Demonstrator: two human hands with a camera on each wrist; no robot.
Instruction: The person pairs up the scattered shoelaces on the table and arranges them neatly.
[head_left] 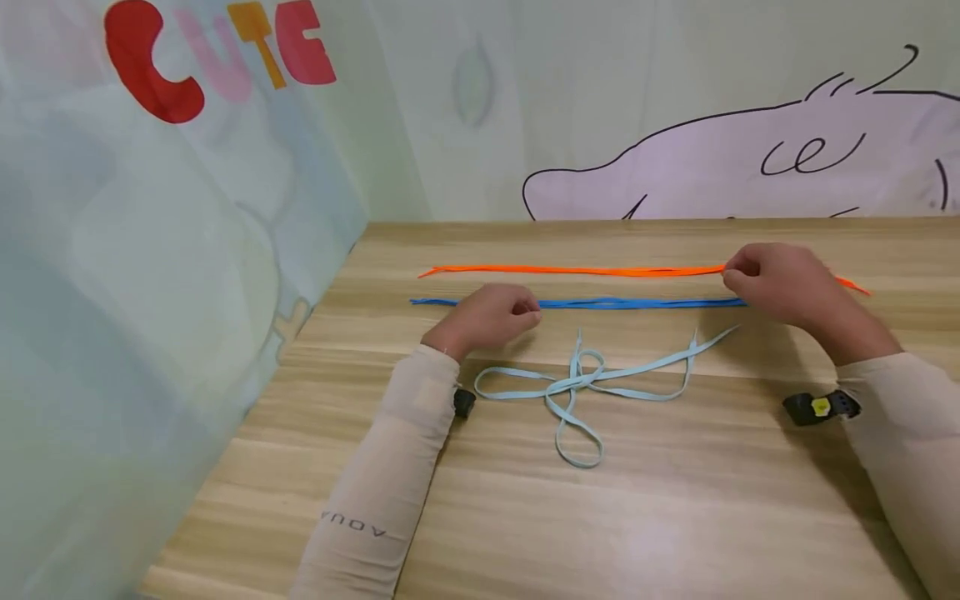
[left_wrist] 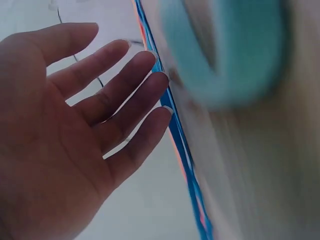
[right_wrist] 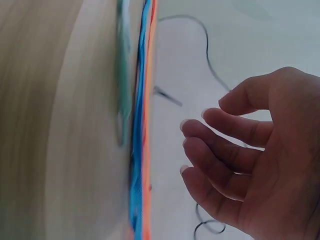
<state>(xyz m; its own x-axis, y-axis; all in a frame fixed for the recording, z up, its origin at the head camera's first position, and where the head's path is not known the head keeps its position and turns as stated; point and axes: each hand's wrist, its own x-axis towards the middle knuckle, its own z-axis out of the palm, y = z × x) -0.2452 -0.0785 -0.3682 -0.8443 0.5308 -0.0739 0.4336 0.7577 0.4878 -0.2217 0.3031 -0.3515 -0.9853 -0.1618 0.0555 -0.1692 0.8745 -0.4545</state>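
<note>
An orange shoelace (head_left: 570, 270) lies stretched out along the back of the table, and a blue shoelace (head_left: 622, 303) runs parallel just in front of it. Nearer the front a pale mint shoelace (head_left: 573, 384) lies in loose loops with crossed strands. My left hand (head_left: 491, 317) hovers over the left part of the blue lace; its fingers are loosely bent and hold nothing, as the left wrist view shows. Above the right part of the orange and blue laces is my right hand (head_left: 780, 283), its fingers relaxed with nothing between them in the right wrist view.
The wooden table (head_left: 675, 500) meets a printed wall (head_left: 450, 108) at the back and another wall panel (head_left: 172, 292) on the left. Black wrist devices (head_left: 821, 408) sit at both sleeve cuffs.
</note>
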